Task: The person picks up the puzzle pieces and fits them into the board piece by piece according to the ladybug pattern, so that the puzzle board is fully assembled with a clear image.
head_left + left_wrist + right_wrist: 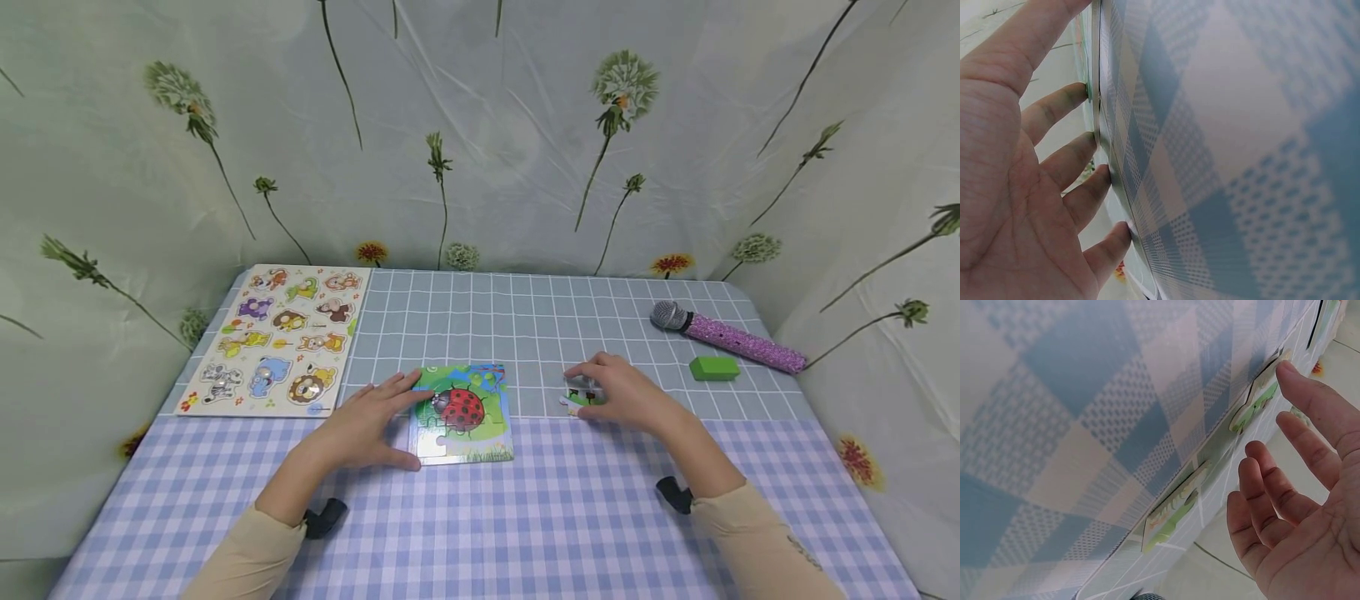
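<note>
A square ladybug jigsaw puzzle (480, 417) lies in the middle of the table, a pale patch showing near its lower left corner. Its left side is touched by my left hand (375, 423), whose fingers are spread, the index fingertip on the picture and the thumb by the lower left corner. To the right, my right hand (618, 392) arches over a loose puzzle piece (581, 402), thumb at its near edge and fingers apart from the thumb. The right wrist view shows that piece (1260, 394) and another green piece (1172, 509), which the head view hides.
An animal picture board (273, 342) lies at the back left. At the back right are a pink glittery microphone (738, 340) and a green block (714, 368). A checked cloth (480, 533) covers the near table, and a flowered curtain (510, 167) hangs behind.
</note>
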Action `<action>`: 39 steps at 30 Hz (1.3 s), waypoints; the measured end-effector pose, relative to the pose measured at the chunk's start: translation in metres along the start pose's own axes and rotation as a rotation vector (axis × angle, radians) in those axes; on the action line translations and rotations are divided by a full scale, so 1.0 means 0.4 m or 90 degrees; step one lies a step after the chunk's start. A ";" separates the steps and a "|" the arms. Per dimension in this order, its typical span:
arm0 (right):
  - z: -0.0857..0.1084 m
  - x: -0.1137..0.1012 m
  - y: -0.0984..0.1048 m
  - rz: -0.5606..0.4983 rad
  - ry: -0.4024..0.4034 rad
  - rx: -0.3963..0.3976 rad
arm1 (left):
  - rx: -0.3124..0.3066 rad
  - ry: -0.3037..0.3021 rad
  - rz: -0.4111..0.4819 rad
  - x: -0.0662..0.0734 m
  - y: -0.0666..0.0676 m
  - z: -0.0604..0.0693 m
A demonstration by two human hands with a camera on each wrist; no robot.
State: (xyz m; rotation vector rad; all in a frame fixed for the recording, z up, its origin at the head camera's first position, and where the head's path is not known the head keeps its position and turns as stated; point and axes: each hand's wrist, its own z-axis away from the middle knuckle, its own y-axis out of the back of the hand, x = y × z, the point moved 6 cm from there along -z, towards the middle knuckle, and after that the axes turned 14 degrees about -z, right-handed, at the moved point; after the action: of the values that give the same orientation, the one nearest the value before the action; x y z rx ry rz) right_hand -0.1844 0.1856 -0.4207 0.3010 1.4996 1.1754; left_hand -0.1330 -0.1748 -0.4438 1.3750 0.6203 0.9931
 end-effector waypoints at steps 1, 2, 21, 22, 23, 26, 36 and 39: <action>0.000 0.000 0.000 0.000 0.000 0.000 | 0.000 0.000 0.001 0.000 0.000 0.000; 0.000 0.000 0.000 -0.001 0.001 -0.001 | -0.001 0.000 0.002 0.000 0.000 0.000; -0.001 0.010 -0.008 -0.007 0.000 -0.009 | -0.004 0.002 0.007 -0.001 -0.002 -0.002; -0.001 0.009 -0.008 -0.009 0.002 -0.010 | -0.004 0.002 0.007 -0.001 -0.002 -0.002; -0.001 0.009 -0.008 -0.009 0.006 -0.012 | -0.005 0.002 0.007 -0.002 -0.002 -0.002; -0.001 0.008 -0.009 -0.014 0.015 -0.016 | -0.005 0.002 0.007 -0.002 -0.003 -0.002; 0.002 0.005 -0.009 -0.022 0.029 -0.022 | 0.000 0.003 0.002 -0.003 -0.002 -0.002; 0.005 0.007 -0.011 -0.022 0.027 -0.025 | 0.000 0.002 0.002 -0.002 -0.002 -0.002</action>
State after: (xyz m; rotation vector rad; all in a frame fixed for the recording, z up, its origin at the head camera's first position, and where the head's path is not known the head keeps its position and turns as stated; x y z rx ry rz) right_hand -0.1819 0.1865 -0.4255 0.2238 1.5118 1.1880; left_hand -0.1341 -0.1750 -0.4448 1.3745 0.6211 0.9985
